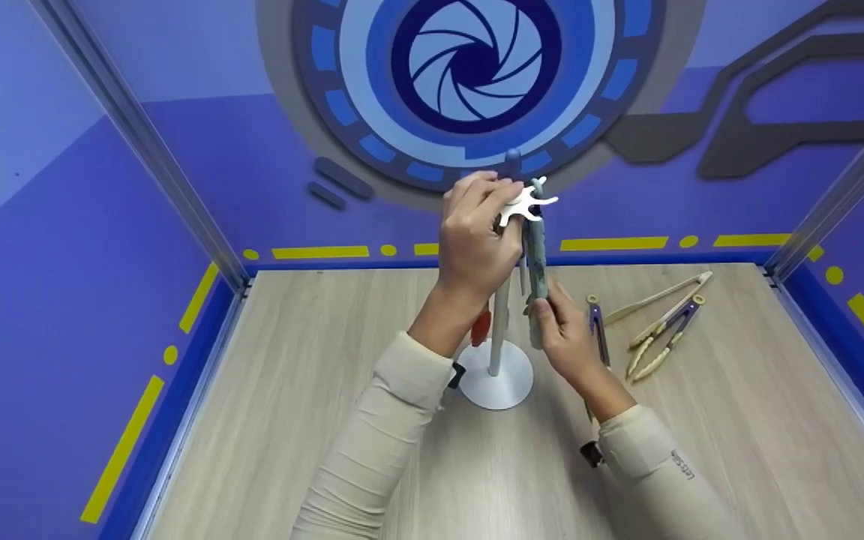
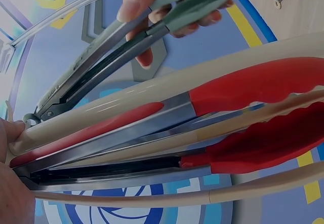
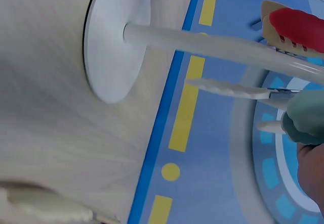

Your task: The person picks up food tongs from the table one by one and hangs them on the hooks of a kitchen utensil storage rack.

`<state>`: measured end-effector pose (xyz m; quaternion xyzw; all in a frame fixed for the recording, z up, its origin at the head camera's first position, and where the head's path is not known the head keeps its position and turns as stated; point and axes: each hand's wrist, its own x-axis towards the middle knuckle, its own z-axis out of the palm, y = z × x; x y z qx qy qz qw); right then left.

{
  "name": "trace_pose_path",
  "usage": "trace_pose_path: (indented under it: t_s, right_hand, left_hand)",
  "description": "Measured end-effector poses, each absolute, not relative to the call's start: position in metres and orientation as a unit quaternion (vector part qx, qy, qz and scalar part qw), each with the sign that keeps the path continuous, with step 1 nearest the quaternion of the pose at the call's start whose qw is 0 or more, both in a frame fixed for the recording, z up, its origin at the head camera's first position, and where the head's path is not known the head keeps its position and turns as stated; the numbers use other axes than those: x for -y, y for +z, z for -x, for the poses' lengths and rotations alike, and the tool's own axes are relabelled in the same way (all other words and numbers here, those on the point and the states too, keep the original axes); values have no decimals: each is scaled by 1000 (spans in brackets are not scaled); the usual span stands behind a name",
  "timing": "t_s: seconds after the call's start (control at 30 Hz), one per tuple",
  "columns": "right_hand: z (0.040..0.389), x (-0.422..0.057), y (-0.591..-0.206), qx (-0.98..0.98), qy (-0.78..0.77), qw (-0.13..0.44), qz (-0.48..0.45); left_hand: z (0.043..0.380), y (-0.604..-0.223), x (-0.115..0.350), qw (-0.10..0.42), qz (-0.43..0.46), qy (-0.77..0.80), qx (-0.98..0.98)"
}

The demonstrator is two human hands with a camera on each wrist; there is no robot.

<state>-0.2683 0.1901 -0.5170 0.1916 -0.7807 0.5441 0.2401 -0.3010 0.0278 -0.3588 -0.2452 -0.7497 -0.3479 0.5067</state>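
A white stand has a slim post [image 1: 500, 330], a round base [image 1: 507, 394] and a hooked top [image 1: 526, 204]. My left hand [image 1: 477, 232] grips it high up, fingers curled round beside the hooks. Green tongs [image 1: 538, 259] hang down at the right of the hooks, their ring end at one hook. Low on these tongs, my right hand [image 1: 567, 337] holds the green tips between thumb and fingers. Red-tipped tongs [image 2: 253, 87] hang from the stand too, near the post, with light wooden tongs [image 2: 273, 181] beside them.
Right of the stand, tongs with purple handles and gold tips [image 1: 653, 356] lie on the wooden table [image 1: 777, 420]. Light-coloured tongs [image 1: 657, 297] lie behind them. Another purple-handled pair [image 1: 598, 330] is partly hidden by my right arm. Blue printed panels [image 1: 199, 157] enclose the table.
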Motion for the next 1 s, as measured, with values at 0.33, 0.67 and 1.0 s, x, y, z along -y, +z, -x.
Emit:
trace_pose_path:
  t_s: [0.33,0.67,1.0]
  right_hand:
    - [267,-173,-525,781,563,228,-146]
    - [263,-157,-529,779,566,234,-136]
    - [261,-154,-530,786,560,231,-126]
  left_hand:
    - [300,-361,-28,502,253,-349,750]
    - [300,-361,-26,496,246,-361,751]
    - [298,-361,-28,495,241,-365,750]
